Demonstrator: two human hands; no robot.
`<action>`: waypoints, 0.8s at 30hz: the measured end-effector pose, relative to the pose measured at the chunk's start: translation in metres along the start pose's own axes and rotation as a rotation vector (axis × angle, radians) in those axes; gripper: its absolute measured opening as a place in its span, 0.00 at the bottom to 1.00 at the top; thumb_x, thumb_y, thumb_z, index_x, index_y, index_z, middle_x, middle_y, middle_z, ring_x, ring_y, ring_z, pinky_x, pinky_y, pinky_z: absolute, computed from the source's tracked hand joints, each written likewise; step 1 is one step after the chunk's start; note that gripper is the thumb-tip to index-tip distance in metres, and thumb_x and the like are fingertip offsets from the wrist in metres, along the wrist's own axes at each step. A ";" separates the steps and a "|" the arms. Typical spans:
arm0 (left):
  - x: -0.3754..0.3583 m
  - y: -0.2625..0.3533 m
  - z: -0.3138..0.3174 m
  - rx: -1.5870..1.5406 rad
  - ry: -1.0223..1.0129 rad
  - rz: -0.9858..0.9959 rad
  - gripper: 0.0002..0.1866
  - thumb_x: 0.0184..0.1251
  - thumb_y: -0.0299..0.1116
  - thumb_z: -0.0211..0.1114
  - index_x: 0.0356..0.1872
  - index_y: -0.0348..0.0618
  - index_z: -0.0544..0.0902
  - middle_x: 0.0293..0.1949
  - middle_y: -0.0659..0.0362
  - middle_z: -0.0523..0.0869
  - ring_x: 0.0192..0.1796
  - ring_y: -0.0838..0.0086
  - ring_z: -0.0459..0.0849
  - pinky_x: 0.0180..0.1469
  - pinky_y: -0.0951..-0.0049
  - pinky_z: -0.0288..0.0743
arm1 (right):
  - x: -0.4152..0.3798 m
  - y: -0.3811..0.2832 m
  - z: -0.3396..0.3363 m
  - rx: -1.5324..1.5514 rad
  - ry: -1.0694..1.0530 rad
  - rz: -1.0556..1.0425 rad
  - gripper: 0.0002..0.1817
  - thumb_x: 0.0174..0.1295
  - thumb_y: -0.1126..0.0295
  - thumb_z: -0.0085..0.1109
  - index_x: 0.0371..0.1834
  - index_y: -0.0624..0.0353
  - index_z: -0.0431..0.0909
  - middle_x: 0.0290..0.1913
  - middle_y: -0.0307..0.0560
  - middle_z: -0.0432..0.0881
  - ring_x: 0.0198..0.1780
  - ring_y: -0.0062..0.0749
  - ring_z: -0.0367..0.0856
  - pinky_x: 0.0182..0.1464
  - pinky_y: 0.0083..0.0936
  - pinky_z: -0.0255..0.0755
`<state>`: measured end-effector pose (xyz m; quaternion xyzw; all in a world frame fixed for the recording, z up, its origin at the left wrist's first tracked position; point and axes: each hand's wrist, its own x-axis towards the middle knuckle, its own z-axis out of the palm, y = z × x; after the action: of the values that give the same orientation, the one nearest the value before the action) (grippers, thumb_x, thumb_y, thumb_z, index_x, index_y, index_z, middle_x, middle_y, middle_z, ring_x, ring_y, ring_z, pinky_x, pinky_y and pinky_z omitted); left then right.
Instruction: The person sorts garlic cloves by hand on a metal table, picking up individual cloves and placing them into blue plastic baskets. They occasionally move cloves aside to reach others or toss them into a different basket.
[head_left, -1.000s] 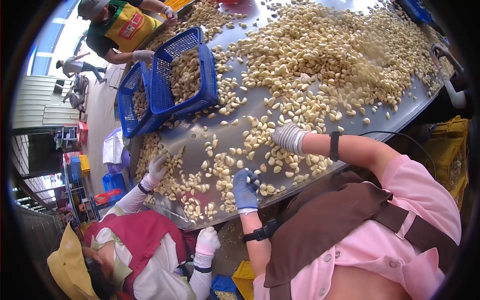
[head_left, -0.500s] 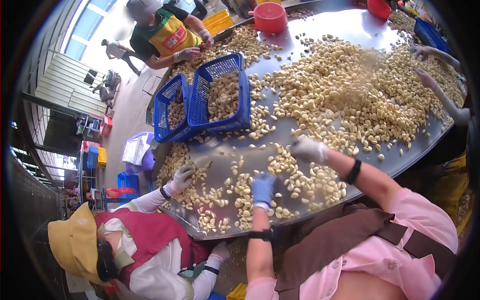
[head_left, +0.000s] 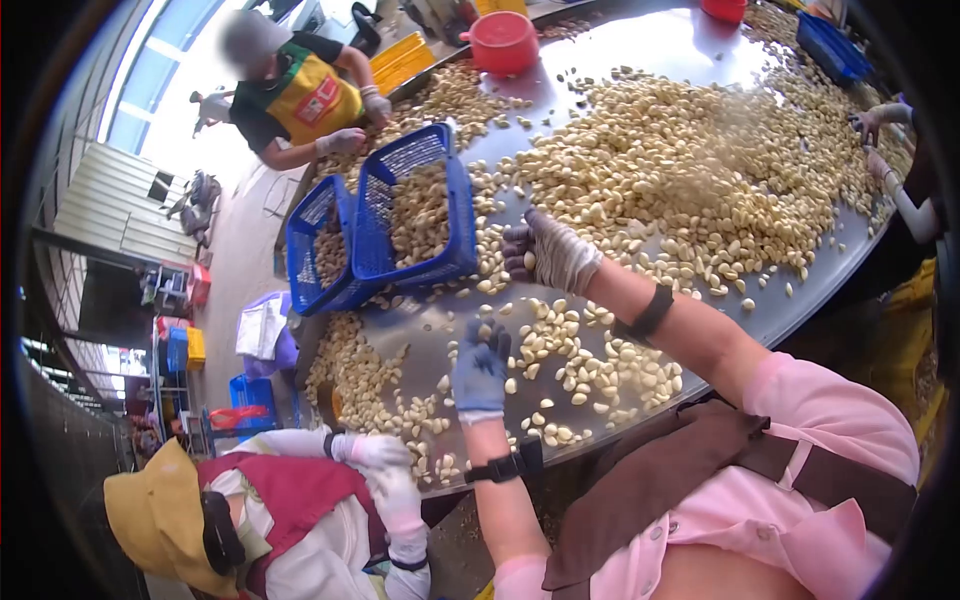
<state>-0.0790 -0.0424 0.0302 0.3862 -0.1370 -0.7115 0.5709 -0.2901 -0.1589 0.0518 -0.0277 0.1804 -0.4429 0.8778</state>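
Observation:
Pale pieces that look like peeled garlic cloves (head_left: 640,150) lie heaped and scattered over a metal table (head_left: 590,410). My left hand (head_left: 480,372), in a blue glove, is above the near part of the table among loose cloves. Its fingers are curled, and what lies in them is too small to make out. My right hand (head_left: 556,254), in a whitish glove with dark fingers, is closed at the edge of the large heap, with a pale clove showing between its fingers. Left of it stands a blue basket (head_left: 464,215) holding brownish pieces.
A second blue basket (head_left: 300,255) stands against the first. A co-worker in a yellow hat (head_left: 160,505) sits close on my left; another in a yellow apron (head_left: 320,100) works across the table. More gloved hands (head_left: 875,130) reach in at right. A red pot (head_left: 503,43) stands at the far edge.
My right hand has moved left and away from me, toward the baskets. My left hand has moved left too. The co-worker on my left has drawn one hand back from the cloves, bringing both hands together.

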 end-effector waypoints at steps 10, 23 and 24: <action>-0.040 -0.040 -0.012 0.084 0.058 0.069 0.14 0.71 0.27 0.55 0.56 0.42 0.75 0.52 0.50 0.81 0.46 0.70 0.84 0.46 0.71 0.84 | -0.043 0.037 -0.043 -0.144 0.033 -0.002 0.18 0.54 0.82 0.50 0.51 0.68 0.72 0.46 0.56 0.79 0.47 0.46 0.81 0.53 0.41 0.78; -0.048 -0.064 -0.035 -0.379 0.157 -0.243 0.12 0.72 0.35 0.54 0.50 0.42 0.78 0.40 0.56 0.84 0.30 0.76 0.83 0.18 0.87 0.69 | -0.087 0.093 -0.020 -1.698 -0.138 -0.433 0.16 0.58 0.69 0.59 0.50 0.58 0.78 0.48 0.54 0.80 0.49 0.47 0.80 0.53 0.34 0.74; -0.048 -0.061 -0.041 -0.436 0.095 -0.265 0.11 0.71 0.34 0.55 0.48 0.41 0.78 0.39 0.56 0.83 0.33 0.75 0.83 0.22 0.84 0.72 | -0.086 0.091 -0.035 -1.601 -0.062 -0.344 0.14 0.58 0.69 0.59 0.48 0.58 0.79 0.44 0.54 0.82 0.47 0.45 0.81 0.51 0.33 0.74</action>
<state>-0.0910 0.0311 -0.0171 0.3015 0.0983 -0.7739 0.5481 -0.2789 -0.0325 0.0254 -0.6856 0.4107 -0.3074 0.5164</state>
